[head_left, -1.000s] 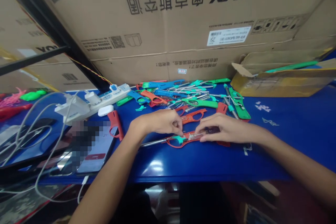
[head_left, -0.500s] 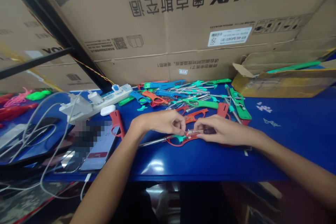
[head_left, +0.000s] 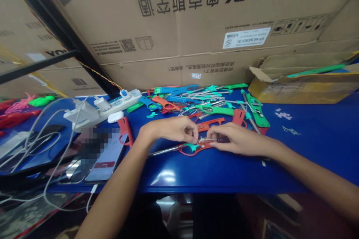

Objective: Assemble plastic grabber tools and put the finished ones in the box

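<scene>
In front of me on the blue table lies an open red lighter shell [head_left: 186, 152] with a green trigger [head_left: 192, 147] inside and a metal tube [head_left: 165, 151] pointing left. My right hand [head_left: 234, 138] is closed around the dark handle of a small screwdriver [head_left: 223, 139], whose thin shaft points left over the shell. The fingertips of my left hand [head_left: 182, 129] are pinched together just above the trigger, near small white parts; what they hold is too small to tell. Just behind both hands rests another red shell half [head_left: 211, 124].
Behind is a heap of lighter shells and metal tubes [head_left: 207, 97], against a large cardboard carton [head_left: 174, 41]. An open box [head_left: 303, 89] stands at the back right. To the left are a power strip [head_left: 117, 102], a phone [head_left: 105, 162] and white cables.
Both hands stay almost where they were over the red shell. The view has shifted very slightly; nothing has plainly been picked up or put down.
</scene>
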`<state>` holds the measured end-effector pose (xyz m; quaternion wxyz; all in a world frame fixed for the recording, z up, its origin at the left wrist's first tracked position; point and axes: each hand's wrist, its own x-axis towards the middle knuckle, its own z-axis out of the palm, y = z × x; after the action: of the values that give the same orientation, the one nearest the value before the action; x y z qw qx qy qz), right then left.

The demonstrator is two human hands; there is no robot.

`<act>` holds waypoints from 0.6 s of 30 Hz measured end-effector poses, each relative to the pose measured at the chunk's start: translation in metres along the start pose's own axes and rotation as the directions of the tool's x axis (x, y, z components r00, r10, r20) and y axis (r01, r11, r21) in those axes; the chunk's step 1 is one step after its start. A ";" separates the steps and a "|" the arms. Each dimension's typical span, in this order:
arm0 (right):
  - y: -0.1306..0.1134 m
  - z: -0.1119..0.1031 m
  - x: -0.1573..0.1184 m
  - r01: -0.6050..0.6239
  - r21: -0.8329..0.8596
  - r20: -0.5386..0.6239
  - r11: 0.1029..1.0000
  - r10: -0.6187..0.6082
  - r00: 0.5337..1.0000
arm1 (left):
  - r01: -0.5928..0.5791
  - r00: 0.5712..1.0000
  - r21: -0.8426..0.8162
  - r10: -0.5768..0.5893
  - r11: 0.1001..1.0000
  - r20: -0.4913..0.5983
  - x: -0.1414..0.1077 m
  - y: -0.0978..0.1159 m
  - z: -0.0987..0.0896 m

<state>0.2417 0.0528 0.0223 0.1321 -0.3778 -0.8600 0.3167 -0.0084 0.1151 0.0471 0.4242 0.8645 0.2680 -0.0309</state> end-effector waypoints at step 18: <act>-0.001 0.001 0.000 0.014 -0.052 0.008 0.999 -0.014 1.000 | 0.011 1.000 -0.017 -0.011 1.000 0.023 0.004 -0.004 0.000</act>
<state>0.2412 0.0517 0.0218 0.1212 -0.3738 -0.8711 0.2946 -0.0070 0.1186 0.0432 0.4343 0.8590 0.2681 -0.0407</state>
